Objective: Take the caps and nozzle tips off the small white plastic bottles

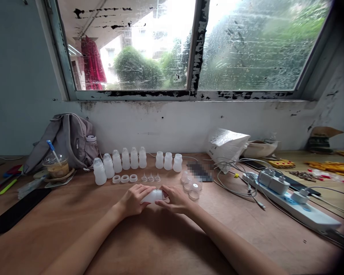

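A frosted white baby bottle (151, 196) lies sideways between my hands, low over the table. My left hand (132, 201) is wrapped round its body. At its top end, my right hand (177, 199) closes on the bottle's collar and clear cap, partly hidden by the fingers. Beyond them stand several assembled baby bottles (125, 160) in a curved row, with three topless bottles (168, 162) to their right. Three white collar rings (125, 178) and three clear teats (150, 178) lie in front. Several clear domed caps (194, 187) sit right of my right hand.
A grey backpack (70, 139) and a drink cup (56, 167) are at the left, near a black flat object (18, 210). On the right lie tangled cables (232, 191), a white power strip (309, 215) and a silvery bag (226, 143). The windowed wall bounds the table's back.
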### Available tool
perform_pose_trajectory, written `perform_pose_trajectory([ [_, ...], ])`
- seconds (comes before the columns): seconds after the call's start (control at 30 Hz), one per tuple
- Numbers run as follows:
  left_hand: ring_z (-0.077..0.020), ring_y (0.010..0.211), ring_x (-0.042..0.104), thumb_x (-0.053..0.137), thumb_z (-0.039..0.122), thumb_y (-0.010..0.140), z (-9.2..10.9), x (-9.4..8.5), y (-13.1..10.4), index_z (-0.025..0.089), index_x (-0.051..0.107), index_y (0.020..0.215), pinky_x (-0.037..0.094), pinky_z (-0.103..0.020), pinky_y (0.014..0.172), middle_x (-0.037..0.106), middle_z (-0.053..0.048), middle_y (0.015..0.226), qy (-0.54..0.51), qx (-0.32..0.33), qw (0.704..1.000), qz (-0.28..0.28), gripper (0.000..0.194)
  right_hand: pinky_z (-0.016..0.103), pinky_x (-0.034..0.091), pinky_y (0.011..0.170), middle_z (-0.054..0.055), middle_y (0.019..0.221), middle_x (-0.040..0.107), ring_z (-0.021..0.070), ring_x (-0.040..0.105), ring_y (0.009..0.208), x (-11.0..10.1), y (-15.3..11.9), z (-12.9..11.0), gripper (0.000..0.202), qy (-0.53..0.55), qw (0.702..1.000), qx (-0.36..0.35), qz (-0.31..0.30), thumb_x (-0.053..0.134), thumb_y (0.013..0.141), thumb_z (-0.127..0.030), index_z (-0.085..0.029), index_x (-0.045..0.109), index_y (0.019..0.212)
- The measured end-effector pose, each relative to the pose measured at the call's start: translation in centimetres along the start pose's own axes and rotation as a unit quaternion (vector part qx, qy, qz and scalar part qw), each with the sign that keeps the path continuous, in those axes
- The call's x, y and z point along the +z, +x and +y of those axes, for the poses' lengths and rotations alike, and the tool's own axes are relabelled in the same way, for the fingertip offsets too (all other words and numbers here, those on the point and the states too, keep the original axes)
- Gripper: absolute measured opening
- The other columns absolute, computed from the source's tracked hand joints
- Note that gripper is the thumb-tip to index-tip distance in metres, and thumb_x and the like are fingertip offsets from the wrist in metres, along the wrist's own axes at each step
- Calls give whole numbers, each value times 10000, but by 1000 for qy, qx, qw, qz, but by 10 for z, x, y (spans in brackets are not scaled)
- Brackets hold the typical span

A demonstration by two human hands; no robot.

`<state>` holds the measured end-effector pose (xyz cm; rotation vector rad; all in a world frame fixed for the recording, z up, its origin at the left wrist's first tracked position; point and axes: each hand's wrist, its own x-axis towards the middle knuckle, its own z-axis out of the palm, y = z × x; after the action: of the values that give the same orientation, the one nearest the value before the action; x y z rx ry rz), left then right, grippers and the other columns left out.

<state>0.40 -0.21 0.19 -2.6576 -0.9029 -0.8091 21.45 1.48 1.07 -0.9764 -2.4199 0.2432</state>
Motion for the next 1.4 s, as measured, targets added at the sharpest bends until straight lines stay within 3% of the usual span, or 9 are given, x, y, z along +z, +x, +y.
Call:
perform_pose_trajectory([
  [0.43, -221, 965, 529, 452, 304, 802, 10, 6, 4, 176, 394, 1213, 435, -375, 815, 561, -105, 1096, -9, 7, 999, 35, 434, 213, 203, 432, -34, 477, 394, 68, 293, 439, -23, 5, 3, 470, 110, 988, 49, -95, 428, 728, -581, -151, 510, 556],
  [0.6, -205, 969, 521, 550, 317, 739, 16, 3, 5, 207, 387, 1217, 445, -327, 826, 518, -82, 1113, -93, -98, 990, 39, 517, 221, 252, 448, 2, 487, 466, 103, 400, 450, -57, 8, 25, 573, 51, 987, 136, -68, 259, 787, -600, -163, 580, 602],
  [0.7, -183, 878, 547, 583, 316, 708, 13, 3, 4, 224, 419, 1193, 470, -304, 764, 513, -61, 1038, -124, -166, 978, 28, 520, 232, 279, 474, 43, 600, 548, 160, 495, 569, -81, 4, 42, 466, -97, 965, 243, -29, 400, 726, -592, -182, 595, 622],
  [0.8, -174, 836, 552, 584, 311, 705, 9, 4, 5, 222, 436, 1171, 466, -310, 749, 538, -46, 952, -156, -211, 965, 28, 497, 239, 309, 485, 70, 744, 588, 208, 542, 693, -94, -3, 53, 351, -176, 923, 333, -72, 516, 665, -540, -202, 608, 665],
  [0.93, -177, 853, 551, 603, 316, 687, 6, 6, 5, 201, 479, 1089, 459, -302, 741, 573, -46, 946, -211, -242, 946, 46, 436, 235, 341, 467, 61, 833, 582, 147, 556, 560, -91, -7, 60, 299, -140, 911, 356, -156, 594, 624, -459, -198, 600, 769],
  [1.07, -169, 756, 573, 615, 337, 673, 3, 8, 4, 189, 495, 1039, 466, -295, 674, 595, -37, 855, -242, -277, 929, 43, 413, 232, 342, 439, 39, 825, 572, 77, 501, 400, -79, -6, 65, 215, -134, 914, 348, -159, 624, 631, -308, -189, 587, 807],
  [1.17, -177, 774, 575, 611, 346, 675, 3, 4, 4, 196, 507, 1019, 461, -303, 691, 600, -39, 875, -260, -287, 921, 40, 390, 216, 335, 395, 30, 742, 570, 68, 479, 371, -77, -3, 67, 170, -69, 929, 336, -139, 614, 653, -276, -169, 576, 780],
  [1.27, -182, 794, 578, 598, 367, 684, 5, -2, 6, 206, 513, 1022, 461, -294, 700, 603, -40, 907, -289, -295, 910, 26, 385, 191, 349, 364, 18, 670, 555, 73, 485, 409, -77, 1, 61, 246, 106, 954, 269, -79, 555, 715, -367, -162, 550, 850],
  [1.4, -182, 794, 581, 605, 387, 674, 8, -3, 8, 206, 520, 1016, 458, -282, 704, 610, -37, 907, -312, -308, 899, 17, 397, 179, 375, 359, 8, 642, 529, 86, 505, 468, -71, 7, 47, 367, 285, 937, 200, -21, 518, 725, -472, -154, 535, 907],
])
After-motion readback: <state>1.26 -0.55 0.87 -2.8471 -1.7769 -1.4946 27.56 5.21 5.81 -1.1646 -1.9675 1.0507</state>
